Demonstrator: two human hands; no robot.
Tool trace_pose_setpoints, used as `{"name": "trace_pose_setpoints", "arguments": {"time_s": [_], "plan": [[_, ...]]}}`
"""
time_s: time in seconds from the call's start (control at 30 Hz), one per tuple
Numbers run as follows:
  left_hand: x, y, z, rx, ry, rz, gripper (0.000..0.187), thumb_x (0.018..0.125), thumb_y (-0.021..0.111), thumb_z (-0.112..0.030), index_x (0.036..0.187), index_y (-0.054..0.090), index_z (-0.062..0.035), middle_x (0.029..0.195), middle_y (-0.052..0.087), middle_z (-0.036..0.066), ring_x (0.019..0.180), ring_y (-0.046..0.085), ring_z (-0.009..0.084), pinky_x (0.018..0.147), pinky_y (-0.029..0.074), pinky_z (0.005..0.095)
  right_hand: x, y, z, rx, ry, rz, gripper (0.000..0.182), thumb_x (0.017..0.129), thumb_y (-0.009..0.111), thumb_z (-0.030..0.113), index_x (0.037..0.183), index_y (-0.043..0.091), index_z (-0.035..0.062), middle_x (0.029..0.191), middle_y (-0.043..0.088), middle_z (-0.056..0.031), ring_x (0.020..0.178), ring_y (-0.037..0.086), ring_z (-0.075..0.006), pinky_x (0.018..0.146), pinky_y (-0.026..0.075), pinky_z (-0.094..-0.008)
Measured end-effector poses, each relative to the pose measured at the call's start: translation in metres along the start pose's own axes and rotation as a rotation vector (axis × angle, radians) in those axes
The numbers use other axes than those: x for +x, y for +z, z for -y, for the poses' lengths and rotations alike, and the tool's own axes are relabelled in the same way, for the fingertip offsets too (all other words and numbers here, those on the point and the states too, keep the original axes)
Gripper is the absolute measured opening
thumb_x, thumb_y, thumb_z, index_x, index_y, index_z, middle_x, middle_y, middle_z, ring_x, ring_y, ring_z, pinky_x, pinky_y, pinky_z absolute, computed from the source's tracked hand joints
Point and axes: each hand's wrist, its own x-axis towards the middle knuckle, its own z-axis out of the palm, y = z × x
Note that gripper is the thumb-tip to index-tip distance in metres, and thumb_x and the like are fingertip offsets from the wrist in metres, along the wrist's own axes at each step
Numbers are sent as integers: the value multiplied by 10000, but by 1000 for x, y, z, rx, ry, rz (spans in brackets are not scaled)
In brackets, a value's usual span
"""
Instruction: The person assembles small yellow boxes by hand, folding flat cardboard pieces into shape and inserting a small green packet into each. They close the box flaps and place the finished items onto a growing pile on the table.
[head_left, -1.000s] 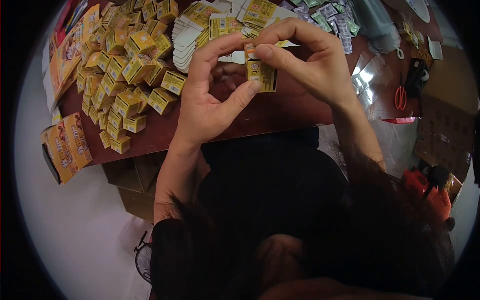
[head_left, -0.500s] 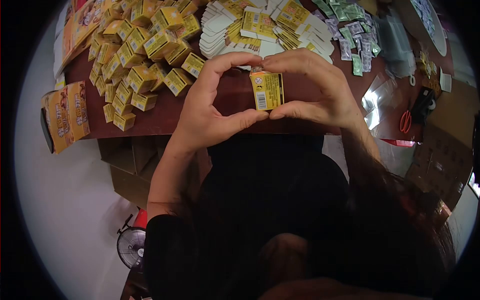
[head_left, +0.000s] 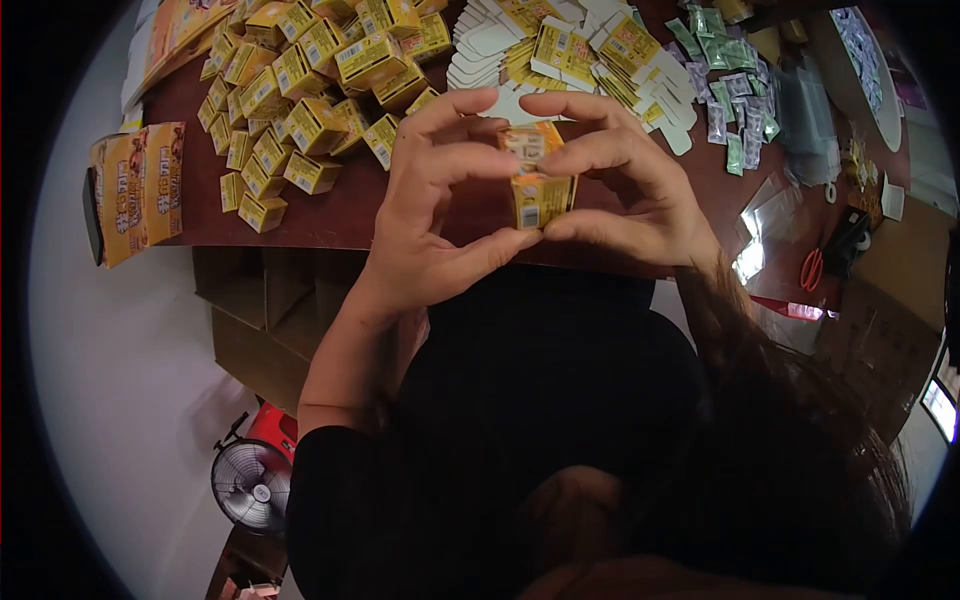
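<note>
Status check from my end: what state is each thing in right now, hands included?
Held box: three-dimensional, blurred; closure unclear
Left hand: gripping held box
Right hand: gripping held box
Heaped boxes: formed, piled
Carton blanks: flat, overlapping
Sachets: loose, scattered
Scissors: lying down, blades unclear
Fan: upright, running or not unclear

On your desk (head_left: 330,215), boxes (head_left: 310,125) lie left — flat cartons (head_left: 565,52) just right of them, sachets (head_left: 735,110) farther right.
</note>
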Motion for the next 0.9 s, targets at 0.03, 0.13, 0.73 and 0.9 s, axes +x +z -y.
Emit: {"name": "trace_pose_setpoints", "arguments": {"time_s": [0.03, 0.13, 0.73, 0.9], "plan": [[-1, 3, -3, -1, 2, -1, 581, 738, 850, -34, 1262, 605, -82, 1368, 516, 139, 1231, 548, 229, 1045, 467, 387, 0, 0, -2, -3, 0, 1, 413, 819, 797, -5, 1195, 633, 45, 1406, 506, -220, 1321, 517, -293, 1024, 520, -412], [-4, 6, -8, -370, -249, -83, 550, 787, 822, -21, 1281, 584, -69, 1409, 464, 140, 1257, 534, 224, 1038, 487, 375, -1, 4, -5, 105, 52, -42, 348, 867, 745, -20, 1187, 621, 33, 1442, 481, -234, 1295, 544, -274, 1008, 529, -391], [-21, 0, -5, 148, -91, -73, 250, 803, 823, -52, 1013, 692, -89, 1209, 564, 111, 1133, 555, 198, 941, 484, 321, 12, 11, -4, -201, -95, 19, 150, 867, 741, 3, 1007, 707, 43, 1457, 491, -263, 1346, 522, -347, 1079, 469, -440], [-43, -12, -9, 218, -223, -160, 250, 817, 803, -32, 1025, 677, -89, 1220, 528, 133, 1161, 545, 245, 973, 471, 342, 15, 19, -20, -470, -144, 88, 209, 858, 768, 79, 1062, 740, 116, 1518, 455, -183, 1329, 535, -334, 1014, 512, -389]]}}
